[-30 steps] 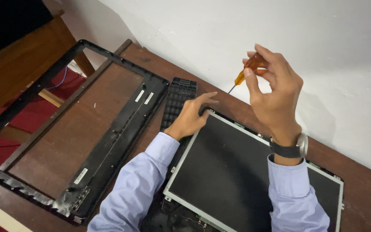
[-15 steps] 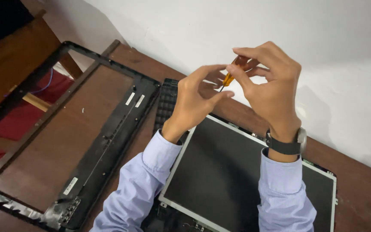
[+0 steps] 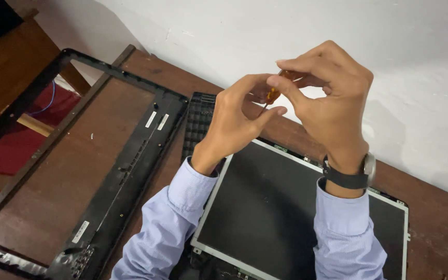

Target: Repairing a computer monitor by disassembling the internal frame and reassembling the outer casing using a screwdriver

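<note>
We held both hands raised above the dark, silver-framed flat display panel (image 3: 265,207) lying on the brown wooden surface (image 3: 53,171). Right hand (image 3: 327,98): fingers closed around the small orange-handled screwdriver (image 3: 273,95). Left hand (image 3: 237,122): fingers curled, thumb and forefinger pinched at the screwdriver's tip. Left of the panel lay the black plastic bezel frame (image 3: 130,155); beyond the panel, a black grille piece (image 3: 198,122).

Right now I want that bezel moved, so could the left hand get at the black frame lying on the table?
Probably yes: the left hand is up at the small orange screwdriver, and nothing lies between it and the black frame beside it.
</note>
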